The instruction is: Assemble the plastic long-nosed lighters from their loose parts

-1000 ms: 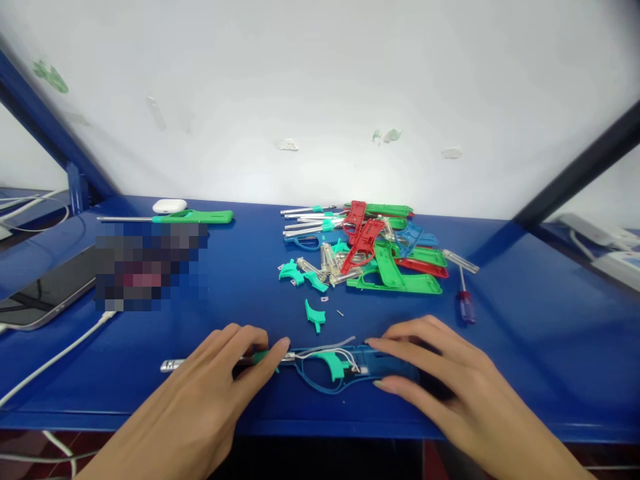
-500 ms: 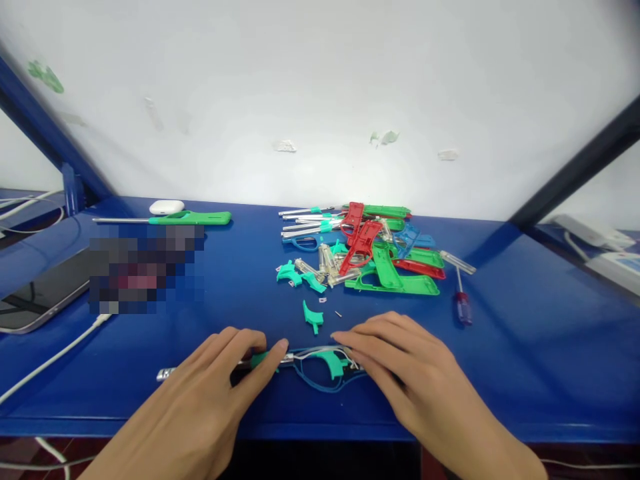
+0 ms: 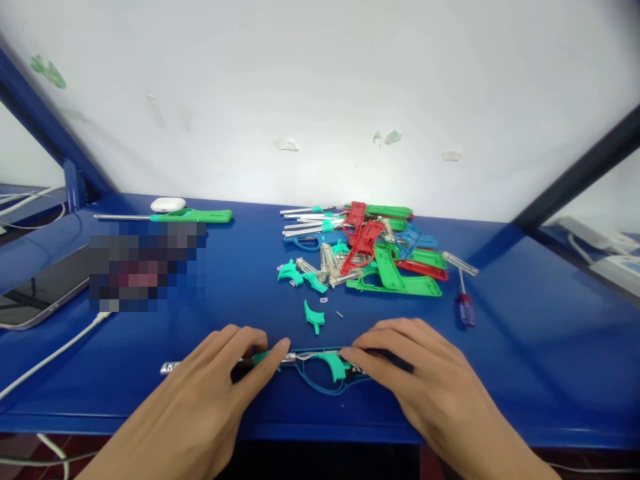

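A blue utility lighter shell (image 3: 320, 389), lying opened up near the table's front edge, holds a teal trigger (image 3: 336, 366) and a pale wire (image 3: 306, 356). My left hand (image 3: 215, 387) closes over its metal tube, whose silver tip (image 3: 170, 367) sticks out on the left; the thumb is by the white fitting. Over the handle end is my right hand (image 3: 420, 373), its thumb and index finger pressed on the wire just right of the trigger. The palm hides most of the handle. Beyond the hands lie a loose teal trigger (image 3: 314, 316) and a small metal pin (image 3: 339, 315).
Behind is a pile of green shells (image 3: 420, 285), red shells (image 3: 365, 243), metal tubes (image 3: 307, 229) and clear fuel tanks (image 3: 327, 260). A screwdriver (image 3: 465, 310) lies right. At left are a green lighter (image 3: 200, 216), a white case (image 3: 168, 205) and a phone (image 3: 45, 287).
My right thumb and index finger have shifted slightly along the upper edge, pressing the wire closer to the shell. My left hand keeps its hold; the view moved slightly.
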A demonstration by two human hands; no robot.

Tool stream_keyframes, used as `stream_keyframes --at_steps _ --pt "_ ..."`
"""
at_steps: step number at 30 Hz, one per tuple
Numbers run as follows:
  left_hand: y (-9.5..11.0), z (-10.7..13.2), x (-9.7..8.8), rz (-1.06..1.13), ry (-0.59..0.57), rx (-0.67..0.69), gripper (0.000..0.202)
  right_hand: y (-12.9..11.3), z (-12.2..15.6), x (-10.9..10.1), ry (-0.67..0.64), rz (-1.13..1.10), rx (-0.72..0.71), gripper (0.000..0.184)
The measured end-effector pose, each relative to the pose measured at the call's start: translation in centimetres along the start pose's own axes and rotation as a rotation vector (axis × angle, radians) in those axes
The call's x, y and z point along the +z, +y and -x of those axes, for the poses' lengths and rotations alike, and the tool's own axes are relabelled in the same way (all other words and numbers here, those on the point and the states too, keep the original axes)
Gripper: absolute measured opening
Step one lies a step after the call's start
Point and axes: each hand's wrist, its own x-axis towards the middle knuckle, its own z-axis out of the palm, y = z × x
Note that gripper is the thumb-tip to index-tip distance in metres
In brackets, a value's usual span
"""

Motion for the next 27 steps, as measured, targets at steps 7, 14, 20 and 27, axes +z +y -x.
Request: stream_keyframes --at_steps 7,14,20,27 --pt "-0.2 -0.7 -0.3 0.046 0.029 0.001 0.078 0.1 0.2 -0.5 -0.095 0.013 0.013 0.054" --pt "-0.7 -1.1 -0.2 0.169 0.02 -0.01 0.053 -0.3 0.7 -0.4 -0.121 -0.081 0.105 0.056" --pt "-0.9 -0.9 -0.2 0.245 -0.044 -0.054 0.048 -0.3 1.2 -0.5 -0.077 -0.086 0.108 0.061" --pt "-1.0 -0.5 -0.1 0.24 -0.09 -0.072 0.053 -0.3 0.8 -0.7 0.023 -0.058 0.07 0.059"
